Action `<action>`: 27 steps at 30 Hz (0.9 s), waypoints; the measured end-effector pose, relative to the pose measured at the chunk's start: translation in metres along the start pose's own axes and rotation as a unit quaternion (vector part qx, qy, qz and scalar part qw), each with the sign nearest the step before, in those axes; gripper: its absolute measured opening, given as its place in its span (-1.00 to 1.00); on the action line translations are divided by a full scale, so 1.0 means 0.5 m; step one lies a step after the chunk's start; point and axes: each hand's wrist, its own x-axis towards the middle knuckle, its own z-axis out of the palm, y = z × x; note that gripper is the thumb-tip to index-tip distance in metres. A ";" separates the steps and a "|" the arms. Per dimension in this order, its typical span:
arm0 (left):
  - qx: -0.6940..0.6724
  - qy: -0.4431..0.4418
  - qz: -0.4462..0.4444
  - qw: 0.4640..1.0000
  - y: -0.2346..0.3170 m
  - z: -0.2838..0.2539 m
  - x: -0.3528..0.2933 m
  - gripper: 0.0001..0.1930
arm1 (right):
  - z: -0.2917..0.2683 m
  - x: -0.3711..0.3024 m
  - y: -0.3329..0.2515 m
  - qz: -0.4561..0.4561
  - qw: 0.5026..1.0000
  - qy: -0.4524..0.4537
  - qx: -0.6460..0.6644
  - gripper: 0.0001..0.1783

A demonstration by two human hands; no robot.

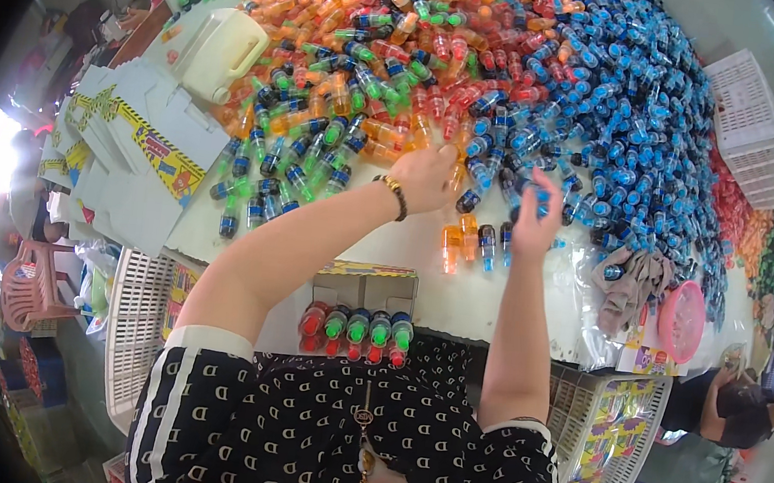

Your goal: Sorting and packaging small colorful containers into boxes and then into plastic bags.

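Note:
My left hand (425,179), wearing a bead bracelet, reaches over the white table with its fingers closed round a small orange bottle (457,175) at the edge of the pile. To its right, my raised right hand (536,222) is slightly blurred, its fingers bent about a small blue bottle (535,193). Just below the hands, a short row of orange bottles (450,249) and dark-capped blue bottles (488,245) lies on the table. Against my body stands an open display box (364,294), with red bottles (312,319) and green-ended bottles (336,323) along its near side.
A large heap of orange bottles (309,4) and blue bottles (631,107) covers the far table. At left are flat printed cartons (144,152) and a cream jug (225,56); at right, a grey cloth (630,284) and pink basket (681,321). Another person (750,407) works at far right.

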 end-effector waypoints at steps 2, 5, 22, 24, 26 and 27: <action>0.016 0.000 0.029 0.999 0.000 0.020 0.042 -0.70 | -0.051 0.004 -0.027 0.002 0.996 -0.013 -0.088 -0.75; 0.090 -0.009 0.100 0.991 0.035 0.045 0.078 -0.71 | -0.128 -0.013 -0.055 0.013 0.982 -0.076 -0.175 -0.73; -0.314 -0.036 -0.008 0.949 -0.001 -0.137 -0.088 -0.76 | -0.093 -0.127 -0.119 -0.108 0.957 -0.181 -0.200 -0.53; -0.342 -0.079 -0.090 0.932 0.000 -0.221 -0.184 -0.78 | -0.064 -0.148 -0.178 -0.090 0.958 -0.240 -0.131 -0.50; -0.354 -0.093 -0.074 0.928 -0.027 -0.229 -0.262 -0.77 | -0.031 -0.178 -0.229 -0.073 0.942 -0.322 -0.059 -0.45; -0.373 -0.097 -0.076 0.920 -0.034 -0.220 -0.307 -0.76 | -0.008 -0.185 -0.261 -0.073 0.923 -0.375 -0.036 -0.45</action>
